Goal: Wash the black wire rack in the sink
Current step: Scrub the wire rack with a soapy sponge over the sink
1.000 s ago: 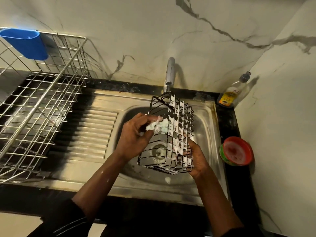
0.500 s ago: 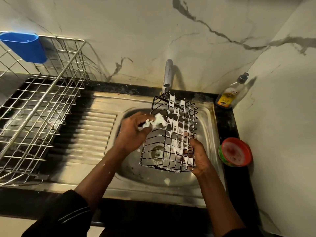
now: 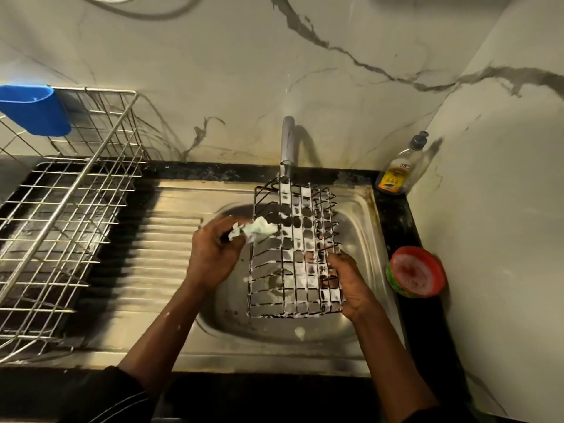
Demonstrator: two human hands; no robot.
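The black wire rack [image 3: 294, 254] is held tilted over the steel sink basin [image 3: 351, 328], its wires coated in white soap foam. My right hand [image 3: 348, 282] grips the rack's lower right side, fingers curled through the wires. My left hand [image 3: 213, 254] holds a soapy whitish scrub pad [image 3: 259, 230] against the rack's upper left edge. The tap [image 3: 287, 145] stands just behind the rack's top; no water stream shows.
A steel dish-drying rack [image 3: 61, 227] with a blue plastic cup [image 3: 36, 109] fills the left counter. The ribbed drainboard [image 3: 149, 261] lies between it and the basin. A dish soap bottle [image 3: 396, 172] and a red-lidded tub [image 3: 416, 271] sit on the right ledge.
My left hand with the pad has slid from the rack's middle to its upper left edge. The rack has tipped a little more upright; my right hand keeps its grip.
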